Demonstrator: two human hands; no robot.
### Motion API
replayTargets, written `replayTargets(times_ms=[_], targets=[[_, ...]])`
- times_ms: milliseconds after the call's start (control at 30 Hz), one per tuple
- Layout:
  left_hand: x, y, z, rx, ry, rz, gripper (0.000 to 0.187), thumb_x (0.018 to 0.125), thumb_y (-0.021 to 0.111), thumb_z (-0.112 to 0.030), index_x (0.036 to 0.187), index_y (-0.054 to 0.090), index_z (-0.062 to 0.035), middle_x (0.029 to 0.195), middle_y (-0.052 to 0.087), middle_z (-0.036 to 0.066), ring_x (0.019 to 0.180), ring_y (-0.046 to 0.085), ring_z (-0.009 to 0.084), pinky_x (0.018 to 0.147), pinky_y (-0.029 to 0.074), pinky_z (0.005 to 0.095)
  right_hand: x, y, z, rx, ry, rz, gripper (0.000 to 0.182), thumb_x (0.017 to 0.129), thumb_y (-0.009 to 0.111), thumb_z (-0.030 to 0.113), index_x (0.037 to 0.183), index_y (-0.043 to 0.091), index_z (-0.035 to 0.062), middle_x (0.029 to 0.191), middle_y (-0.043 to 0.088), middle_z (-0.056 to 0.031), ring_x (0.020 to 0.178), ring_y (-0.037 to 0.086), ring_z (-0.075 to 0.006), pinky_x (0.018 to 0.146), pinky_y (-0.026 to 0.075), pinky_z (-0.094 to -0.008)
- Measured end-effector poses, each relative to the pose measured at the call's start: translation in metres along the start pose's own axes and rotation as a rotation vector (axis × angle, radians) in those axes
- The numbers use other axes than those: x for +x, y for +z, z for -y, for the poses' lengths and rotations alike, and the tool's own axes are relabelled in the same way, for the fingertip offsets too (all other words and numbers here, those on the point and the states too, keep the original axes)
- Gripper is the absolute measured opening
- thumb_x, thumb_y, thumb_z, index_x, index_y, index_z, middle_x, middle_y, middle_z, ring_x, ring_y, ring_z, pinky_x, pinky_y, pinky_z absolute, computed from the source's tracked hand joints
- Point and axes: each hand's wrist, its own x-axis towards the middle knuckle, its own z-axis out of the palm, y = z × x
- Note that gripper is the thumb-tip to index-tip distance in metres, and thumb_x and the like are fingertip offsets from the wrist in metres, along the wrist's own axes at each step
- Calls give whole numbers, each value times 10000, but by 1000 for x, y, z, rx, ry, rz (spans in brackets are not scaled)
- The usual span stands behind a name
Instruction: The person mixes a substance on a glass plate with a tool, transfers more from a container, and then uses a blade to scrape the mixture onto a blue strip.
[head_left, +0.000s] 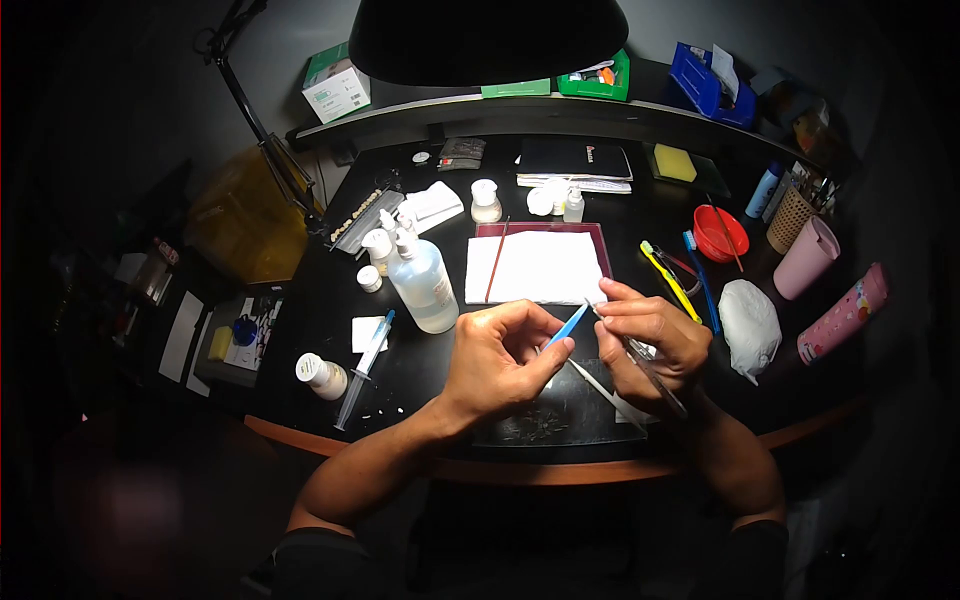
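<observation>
Between the thumb and fingers of my left hand [500,360] is a slim blue pointed stick [566,329], its tip angled up and to the right. My right hand [655,345] grips a thin tool with a dark metallic handle [656,378] like a pen; its working end comes close to the blue tip. What kind of tool it is I cannot tell. Below the hands, a white pointed stick [594,383] slants down to the right. Just beyond the hands lies a white paper sheet [550,268] on a dark red board, with a thin brown brush [497,262] across it.
Left of my hands stand a clear pump bottle [424,285], a syringe [366,370] and a white-capped jar [321,375]. To the right are a yellow toothbrush [670,280], a blue toothbrush [702,283], a red bowl [721,234] and a white bag [749,325]. A black lamp shade [490,40] hangs above.
</observation>
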Motion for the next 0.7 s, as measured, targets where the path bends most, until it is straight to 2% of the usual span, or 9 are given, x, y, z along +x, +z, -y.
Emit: replayTargets(times_ms=[133,233,367,533,700], targets=[[0,-1,-6,-19,-18,12,118,880,812,-30,944,735,32,772,705,18,654,614,20,592,464,173,0,-1,-1,18,-4,-62,190,777,781,-86,945,720,-22,940,769,-183,1022,775,-351,888,654,-397],[1,2,0,-69,19,-38,133,858,818,-88,890,753,23,720,731,44,583,617,30,527,462,188,-2,-1,4,55,-33,35,205,773,792,-70,956,723,-5,956,771,-176,1032,773,-350,868,661,-385],[1,2,-1,-63,20,-41,131,864,815,-87,912,761,23,725,739,53,590,624,33,532,472,188,-2,1,4,12,-66,85,203,768,796,-57,948,725,7,981,772,-172,1036,772,-353,845,668,-376],[0,3,2,-58,2,-29,139,867,815,-86,931,767,28,729,746,64,594,632,35,535,478,190,-4,2,-1,23,24,-33,155,780,769,-83,913,717,-21,913,771,-177,1011,778,-352,862,654,-391],[0,1,-5,-98,-56,-19,130,871,809,-78,928,765,31,730,746,60,599,630,31,538,476,188,-4,2,2,59,2,-18,178,775,778,-82,928,722,-11,920,772,-174,1027,774,-356,845,659,-382]])
